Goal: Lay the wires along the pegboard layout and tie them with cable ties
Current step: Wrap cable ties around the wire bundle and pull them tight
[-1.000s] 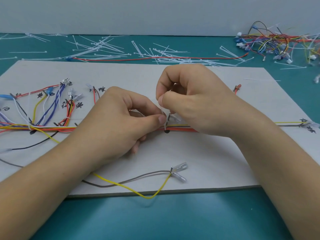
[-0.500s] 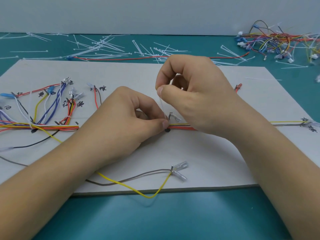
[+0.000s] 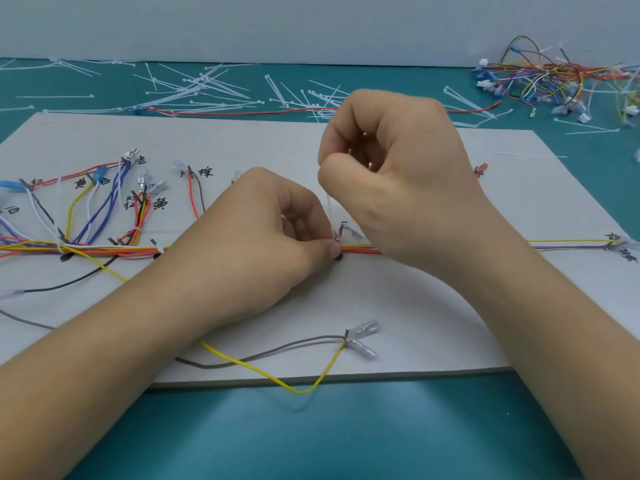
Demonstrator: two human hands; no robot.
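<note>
Left hand (image 3: 263, 237) is pinching the wire bundle (image 3: 114, 250) right where the tie's head sits, about the middle of the layout board (image 3: 415, 323). Right hand (image 3: 398, 174) is curled tight on the tail of the cable tie (image 3: 329, 213), holding it straight up off the bundle. One yellow wire (image 3: 301, 389) droops over the board's near edge. Loose cable ties (image 3: 207, 88) litter the bench's far edge, and a tangle of spare wires (image 3: 554, 77) sits in its far right corner.

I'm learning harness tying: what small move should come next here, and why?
Probably the right hand should pull the cable tie upward until snug: it pinches the tie's tail, the strap rises from the wire bundle, and the left hand pinches the bundle there.
</note>
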